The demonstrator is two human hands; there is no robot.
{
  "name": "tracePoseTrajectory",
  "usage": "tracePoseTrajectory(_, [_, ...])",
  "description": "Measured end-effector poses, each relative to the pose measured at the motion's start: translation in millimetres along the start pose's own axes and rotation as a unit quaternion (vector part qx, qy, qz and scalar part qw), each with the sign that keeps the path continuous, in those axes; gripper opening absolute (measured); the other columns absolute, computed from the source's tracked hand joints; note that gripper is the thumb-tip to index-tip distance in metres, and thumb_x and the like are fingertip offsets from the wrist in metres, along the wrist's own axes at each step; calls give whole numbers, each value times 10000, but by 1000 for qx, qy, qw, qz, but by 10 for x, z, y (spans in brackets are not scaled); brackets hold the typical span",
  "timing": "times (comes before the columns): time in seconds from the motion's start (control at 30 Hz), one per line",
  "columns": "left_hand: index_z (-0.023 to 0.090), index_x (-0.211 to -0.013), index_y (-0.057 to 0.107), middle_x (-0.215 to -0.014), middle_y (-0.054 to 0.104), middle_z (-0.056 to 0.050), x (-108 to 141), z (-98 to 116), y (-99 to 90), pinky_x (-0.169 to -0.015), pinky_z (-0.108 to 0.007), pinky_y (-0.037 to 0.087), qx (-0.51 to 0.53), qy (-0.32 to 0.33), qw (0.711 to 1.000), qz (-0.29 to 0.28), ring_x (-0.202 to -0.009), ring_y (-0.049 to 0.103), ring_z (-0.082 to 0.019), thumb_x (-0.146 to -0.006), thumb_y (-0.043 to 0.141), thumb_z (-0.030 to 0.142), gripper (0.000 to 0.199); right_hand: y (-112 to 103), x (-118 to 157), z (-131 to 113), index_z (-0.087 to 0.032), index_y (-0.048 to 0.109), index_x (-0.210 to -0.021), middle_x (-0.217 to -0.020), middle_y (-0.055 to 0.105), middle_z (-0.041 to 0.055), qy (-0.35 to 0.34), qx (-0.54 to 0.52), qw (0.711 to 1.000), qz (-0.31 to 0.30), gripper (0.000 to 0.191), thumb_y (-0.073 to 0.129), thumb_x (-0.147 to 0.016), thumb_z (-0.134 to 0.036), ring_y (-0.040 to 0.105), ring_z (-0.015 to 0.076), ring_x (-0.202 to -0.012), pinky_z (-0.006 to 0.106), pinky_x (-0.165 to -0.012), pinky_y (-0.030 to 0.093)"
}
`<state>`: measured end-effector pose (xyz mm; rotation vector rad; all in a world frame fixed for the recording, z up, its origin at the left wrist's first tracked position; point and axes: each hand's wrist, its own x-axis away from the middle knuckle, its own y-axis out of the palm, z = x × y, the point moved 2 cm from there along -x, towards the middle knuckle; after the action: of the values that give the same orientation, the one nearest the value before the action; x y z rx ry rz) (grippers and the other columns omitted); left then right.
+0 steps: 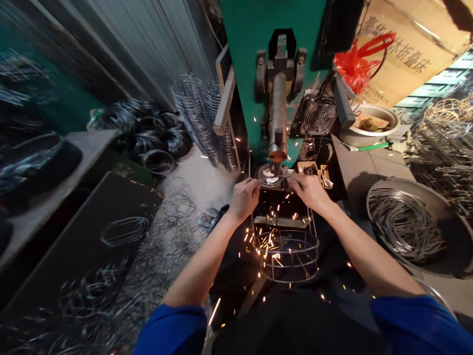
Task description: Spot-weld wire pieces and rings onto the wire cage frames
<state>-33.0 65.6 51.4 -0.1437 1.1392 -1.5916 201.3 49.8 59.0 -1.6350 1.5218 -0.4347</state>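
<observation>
A round wire basket frame (290, 256) hangs below the welding machine's upper electrode (278, 148), its long side wires rising toward my hands. My left hand (244, 198) is closed, thumb and fingers pinching a wire of the frame left of the electrode. On the right side of the electrode, my right hand (309, 190) is closed too, gripping wire close to the tip. Beneath the electrode sits a round metal base (266, 173) with whitish pieces on it. Orange sparks scatter down over the basket frame and my lap.
Wire hoops in a large basin (377, 197) and a bowl (391, 118) stand at right. Stacked wire rings (195, 116) lean left of the green machine (244, 29). Loose wire pieces cover the floor (173, 217). A dark board (84, 256) lies at left.
</observation>
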Motion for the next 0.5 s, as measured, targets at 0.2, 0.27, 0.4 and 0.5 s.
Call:
tracePoseTrajectory(0.2, [167,-872,714,-815,686,-62,-21,-11,5,-711,-256,476,-8,4,1000,1,-757,645,-174,-937,530,132,198,-3,-3,11,-203,761,-1141,-1066,765,89,3,-2,1000,-2,278,542,-970,-219,732,280,-952,341,-835,550])
tracePoseTrajectory(0.27, [167,-871,712,-812,685,-59,-33,-2,-6,-710,-254,475,-1,2,1000,-2,-753,644,-172,-935,535,124,194,-6,-9,12,-203,766,-1134,-1041,770,83,2,-9,1000,0,277,546,-967,-220,736,283,-937,344,-821,555])
tracePoseTrajectory(0.4, [167,-870,711,-803,688,-55,-51,13,-28,-705,-246,469,12,-3,1000,-9,-738,638,-161,-937,538,120,191,-19,-15,5,-185,772,-1127,-1036,771,79,4,-19,1000,6,272,560,-968,-246,736,287,-947,343,-823,561])
tracePoseTrajectory(0.5, [160,-859,710,-793,686,-53,-58,14,-34,-703,-248,461,13,-4,1000,-14,-730,634,-161,-932,541,116,189,-36,-16,-8,-186,777,-1107,-1008,775,72,7,-14,1000,2,270,554,-967,-246,737,275,-920,341,-839,558])
